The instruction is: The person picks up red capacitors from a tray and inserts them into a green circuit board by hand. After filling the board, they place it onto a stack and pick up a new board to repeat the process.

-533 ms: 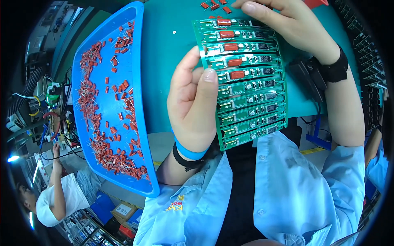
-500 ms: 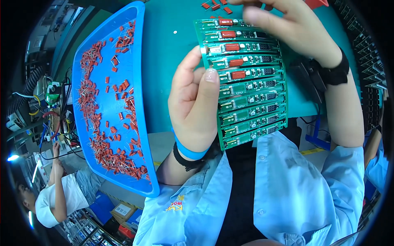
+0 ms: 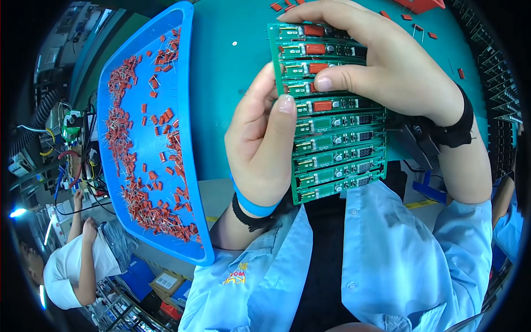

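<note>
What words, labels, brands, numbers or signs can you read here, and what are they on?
I won't copy wording out, but here is where it stands:
Red and yellow embroidered lettering: on the light blue shirt.
White label with dark characters: on a brown cardboard box.
Small digit displays: on the green circuit board.
Red components: any print is too small to read.
</note>
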Available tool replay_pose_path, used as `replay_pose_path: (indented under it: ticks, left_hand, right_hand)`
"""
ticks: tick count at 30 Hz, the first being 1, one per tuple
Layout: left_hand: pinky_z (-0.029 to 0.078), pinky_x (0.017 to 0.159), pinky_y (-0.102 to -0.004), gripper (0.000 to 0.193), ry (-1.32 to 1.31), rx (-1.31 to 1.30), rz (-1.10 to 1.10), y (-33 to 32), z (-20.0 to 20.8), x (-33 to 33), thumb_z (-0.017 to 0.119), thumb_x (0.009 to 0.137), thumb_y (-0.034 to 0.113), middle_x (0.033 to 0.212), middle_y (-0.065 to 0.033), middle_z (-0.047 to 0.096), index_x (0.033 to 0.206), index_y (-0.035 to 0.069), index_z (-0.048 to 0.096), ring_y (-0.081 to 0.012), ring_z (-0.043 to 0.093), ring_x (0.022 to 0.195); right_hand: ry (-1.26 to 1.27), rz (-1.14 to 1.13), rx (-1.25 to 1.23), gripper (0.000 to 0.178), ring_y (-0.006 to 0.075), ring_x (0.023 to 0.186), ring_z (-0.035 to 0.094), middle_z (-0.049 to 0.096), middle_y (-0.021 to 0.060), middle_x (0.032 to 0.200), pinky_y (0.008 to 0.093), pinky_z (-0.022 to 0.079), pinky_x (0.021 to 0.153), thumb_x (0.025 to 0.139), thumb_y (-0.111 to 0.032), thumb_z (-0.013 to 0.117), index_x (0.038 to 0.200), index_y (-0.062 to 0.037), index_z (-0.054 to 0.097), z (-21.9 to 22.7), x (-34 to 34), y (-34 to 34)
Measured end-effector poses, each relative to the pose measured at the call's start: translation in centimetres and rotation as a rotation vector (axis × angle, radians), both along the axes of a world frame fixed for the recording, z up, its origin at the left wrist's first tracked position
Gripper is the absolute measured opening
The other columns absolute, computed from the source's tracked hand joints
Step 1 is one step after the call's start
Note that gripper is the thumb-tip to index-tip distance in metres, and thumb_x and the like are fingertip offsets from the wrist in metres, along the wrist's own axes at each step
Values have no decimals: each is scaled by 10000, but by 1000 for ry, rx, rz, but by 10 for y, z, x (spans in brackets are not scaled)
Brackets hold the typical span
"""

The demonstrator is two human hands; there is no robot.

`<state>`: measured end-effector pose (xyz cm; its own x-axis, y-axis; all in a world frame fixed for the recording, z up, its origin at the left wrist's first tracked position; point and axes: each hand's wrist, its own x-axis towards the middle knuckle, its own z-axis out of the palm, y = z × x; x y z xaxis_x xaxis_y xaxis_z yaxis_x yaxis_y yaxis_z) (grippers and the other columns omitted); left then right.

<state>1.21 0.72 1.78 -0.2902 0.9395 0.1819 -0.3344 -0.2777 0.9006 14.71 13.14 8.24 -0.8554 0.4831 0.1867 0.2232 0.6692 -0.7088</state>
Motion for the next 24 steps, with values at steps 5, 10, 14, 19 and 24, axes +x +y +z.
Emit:
replay_pose_path:
  ticks: [5, 10, 14, 19, 24]
  left_hand:
    - [469, 866, -305, 353, -17, 23, 10, 0, -2, 1, 382, 922, 44, 1129, -179, 556, 1250, -85, 394, -194, 571, 1002]
    - [428, 896, -293, 383, 33, 60, -40, -1, 3, -1, 400, 910, -5, 1180, -174, 522, 1280, -81, 339, -174, 535, 1044]
    - [426, 895, -294, 383, 0, 61, -44, -2, 16, 2, 400, 906, -10, 1179, -178, 519, 1276, -81, 332, -172, 533, 1045]
    - [429, 889, -294, 383, -42, 51, -45, -4, 25, 0, 411, 900, -7, 1165, -175, 519, 1267, -80, 327, -168, 535, 1034]
    - [430, 880, -286, 377, -43, -1, -41, -10, 31, -4, 417, 897, -2, 1147, -162, 525, 1256, -78, 334, -161, 538, 1018]
  right_hand:
    - [33, -68, -99, 383, 242, 920, 546, 568, 143, 1002, 325, 449, 812, 797, -164, 649, 1108, 27, 532, -5, 4, 11]
    - [123, -435, -213, 327, 245, 914, 561, 581, 138, 973, 321, 453, 811, 818, -160, 617, 1075, 33, 557, -7, 17, 44]
    - [123, -446, 157, 335, 268, 945, 556, 576, 145, 1001, 332, 449, 825, 812, -174, 615, 1071, 31, 562, -9, 20, 54]
    - [-12, -261, 511, 292, 290, 976, 544, 566, 157, 1039, 346, 439, 843, 795, -174, 618, 1021, 9, 593, 7, 2, 43]
    - [-236, -246, 373, 201, 293, 936, 561, 590, 151, 984, 357, 453, 802, 785, -148, 623, 934, -13, 623, 14, 1, 44]
